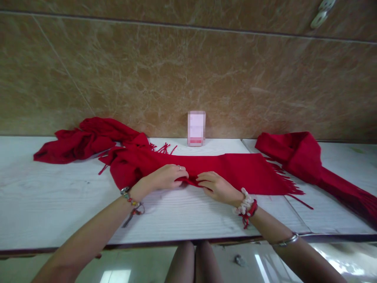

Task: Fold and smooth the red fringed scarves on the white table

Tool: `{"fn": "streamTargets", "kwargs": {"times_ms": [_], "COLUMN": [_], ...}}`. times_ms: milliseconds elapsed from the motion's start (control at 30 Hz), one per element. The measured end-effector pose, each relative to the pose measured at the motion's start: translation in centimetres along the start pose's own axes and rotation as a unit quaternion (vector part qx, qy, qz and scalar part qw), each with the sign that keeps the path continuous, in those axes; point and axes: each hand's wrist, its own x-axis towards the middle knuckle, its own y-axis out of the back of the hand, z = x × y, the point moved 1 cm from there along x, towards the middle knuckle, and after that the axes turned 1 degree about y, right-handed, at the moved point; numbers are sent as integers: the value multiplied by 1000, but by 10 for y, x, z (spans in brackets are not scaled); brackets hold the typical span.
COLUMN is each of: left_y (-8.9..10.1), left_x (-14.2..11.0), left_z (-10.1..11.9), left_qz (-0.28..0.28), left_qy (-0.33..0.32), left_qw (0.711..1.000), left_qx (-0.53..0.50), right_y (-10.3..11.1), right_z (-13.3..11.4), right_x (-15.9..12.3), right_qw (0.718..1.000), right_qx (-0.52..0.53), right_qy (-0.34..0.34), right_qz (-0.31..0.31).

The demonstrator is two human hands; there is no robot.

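Note:
A red fringed scarf (pixel 241 173) lies across the white table, flat toward its fringed right end and bunched at the left. Along its near edge, about the middle, my left hand (pixel 167 175) has its fingers closed on the cloth, with a ring on one finger. Just to the right, my right hand (pixel 219 188) pinches the same edge, its fingers bent over the fabric. Between the two hands the edge is slightly lifted and creased. My fingertips are partly hidden by the cloth.
A second red scarf (pixel 303 157) lies folded at the right, trailing to the table's front edge. More crumpled red cloth (pixel 79 143) is heaped at the left. A phone-like upright object (pixel 196 127), blurred out, leans against the brown marbled wall (pixel 176 78) behind the white table (pixel 59 204).

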Motion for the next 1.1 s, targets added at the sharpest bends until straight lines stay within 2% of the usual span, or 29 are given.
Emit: {"fn": "streamTargets", "kwargs": {"times_ms": [133, 333, 600, 867, 1100], "left_y": [-13, -11, -13, -8, -8], "left_x": [-4, -10, -11, -12, -10], "left_z": [-2, 9, 18, 26, 32], "left_qz": [55, 104, 68, 112, 32], "left_qy": [-11, 17, -23, -38, -37], "left_qw": [998, 994, 994, 982, 990], "left_qx": [0, 13, 84, 149, 132], "right_y": [4, 6, 8, 12, 12], "right_z": [3, 1, -4, -3, -4], "right_x": [-1, -2, -2, -4, -4], "right_qw": [999, 999, 999, 999, 999], "right_qx": [-10, -11, -20, -37, 18], "right_qy": [-35, -22, 15, 11, 1], "right_qz": [25, 38, 22, -6, -47]}}
